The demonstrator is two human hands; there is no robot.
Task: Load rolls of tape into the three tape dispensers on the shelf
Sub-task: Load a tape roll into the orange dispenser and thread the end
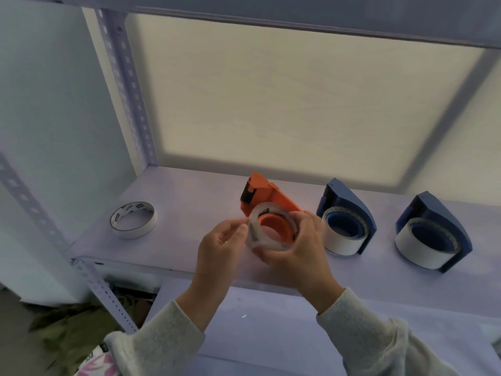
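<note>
Nearest the camera, two pale knitted sleeves (168,332) reach up toward the shelf (189,202). The left hand (222,242) sits just left of the orange dispenser (267,196), its thumb and forefinger pressed together at the left edge of the clear tape roll (260,240), pinching what looks like the loose end of the tape; the strip itself is too faint to make out for certain. The right hand (303,245) cups the same roll from the right and from below, fingers curled around its outer rim and touching it. The clear roll sits around the orange hub of the orange dispenser, at the near end of that dispenser, which lies tilted on the shelf with its black cutter end pointing away from the camera.

Just right of the orange dispenser stands the middle blue dispenser (349,210), with a white tape roll (341,237) seated on its blue hub. Further right of the orange dispenser, well apart from it, stands the far-right blue dispenser (439,221), also carrying a white roll (420,248) on its hub.

Well to the left of the orange dispenser, a spare roll of white tape (133,219) lies flat on the shelf, touching nothing else.

Behind the orange dispenser rises a cream back panel (284,99), with a perforated metal upright (127,85) at its left edge.
</note>
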